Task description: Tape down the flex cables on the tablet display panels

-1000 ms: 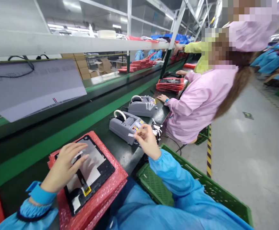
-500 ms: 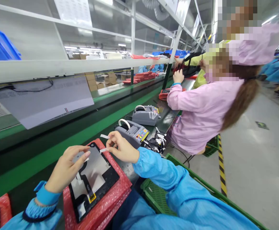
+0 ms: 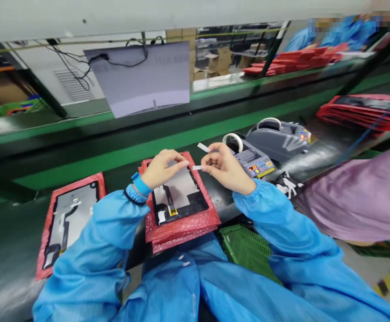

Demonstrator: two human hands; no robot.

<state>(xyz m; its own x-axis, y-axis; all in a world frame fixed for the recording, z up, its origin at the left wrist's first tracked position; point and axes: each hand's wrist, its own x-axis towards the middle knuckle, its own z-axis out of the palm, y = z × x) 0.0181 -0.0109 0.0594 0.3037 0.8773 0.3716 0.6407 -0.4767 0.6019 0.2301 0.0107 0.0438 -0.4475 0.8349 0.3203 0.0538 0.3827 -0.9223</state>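
Observation:
My right hand (image 3: 226,167) pinches two short strips of white tape (image 3: 197,167), which stick out to the left from its fingertips. My left hand (image 3: 164,167) hovers over the upper left of a tablet screen panel (image 3: 178,197), its thumb and fingers stretched out with a small gap between them and nothing visible in them. The panel lies back side up, showing a silver-grey sheet, black edges and a flex cable with a yellow-framed end. Under it is a stack of red bubble-wrap bags (image 3: 181,232). My left hand covers part of its upper edge.
Two grey tape dispensers (image 3: 253,158) with white rolls stand to the right, beside tape scraps (image 3: 289,185). Another panel on red bubble wrap (image 3: 72,210) lies left. A green crate (image 3: 247,248) sits below the bench edge. A co-worker's pink sleeve (image 3: 366,197) is at right.
My view has turned left. My right hand has come from the tape dispenser to beside the panel with the strips, close to my left hand. The left hand's thumb and fingers have drawn nearer together.

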